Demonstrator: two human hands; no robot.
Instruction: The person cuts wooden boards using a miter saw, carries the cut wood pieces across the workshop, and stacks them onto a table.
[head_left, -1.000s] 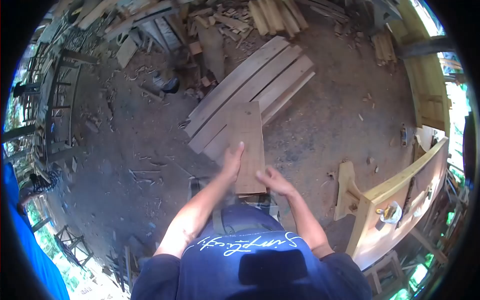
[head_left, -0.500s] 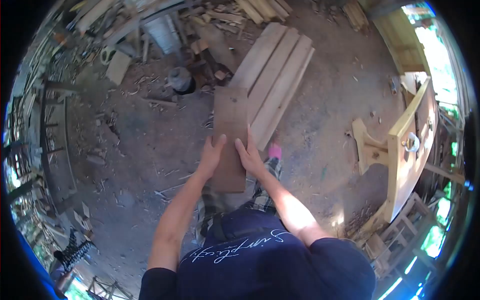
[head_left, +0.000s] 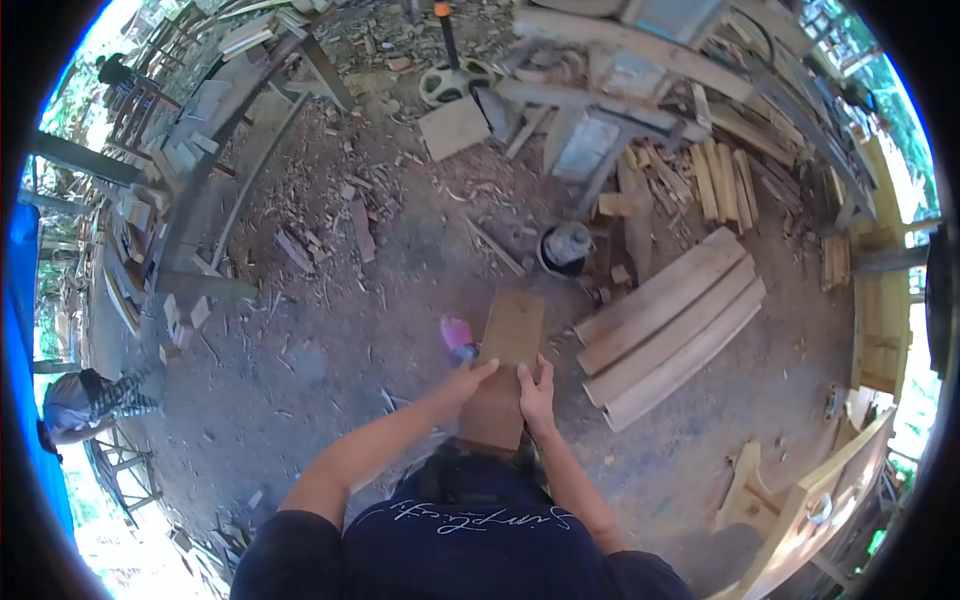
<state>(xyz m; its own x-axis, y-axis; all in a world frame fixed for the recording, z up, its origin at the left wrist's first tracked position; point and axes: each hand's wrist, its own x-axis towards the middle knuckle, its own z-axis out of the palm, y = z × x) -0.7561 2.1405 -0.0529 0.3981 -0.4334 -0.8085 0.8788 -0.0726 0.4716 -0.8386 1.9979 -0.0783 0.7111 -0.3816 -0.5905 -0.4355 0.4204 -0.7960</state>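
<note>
A flat brown wooden board [head_left: 515,330] is held lengthwise in front of my body, its near end close to my shirt. My left hand [head_left: 470,384] grips its left edge, with the thumb on the upper face. On the right edge my right hand [head_left: 537,392] is closed the same way, thumb on top and fingers along the side. The undersides of both hands are hidden. To the right, on the ground, lie several long pale planks [head_left: 680,325] side by side, apart from the board.
A dark pot-like container [head_left: 565,248] stands beyond the board. Wooden benches [head_left: 640,105] and scrap wood line the back. A wooden piece of furniture [head_left: 810,510] stands at right. Another person [head_left: 85,400] is at far left. Wood scraps [head_left: 310,245] litter the dirt floor.
My view has swung left, so the planks and container now appear further right and lower. The board stays in both hands. A pink-covered foot now shows left of the board.
</note>
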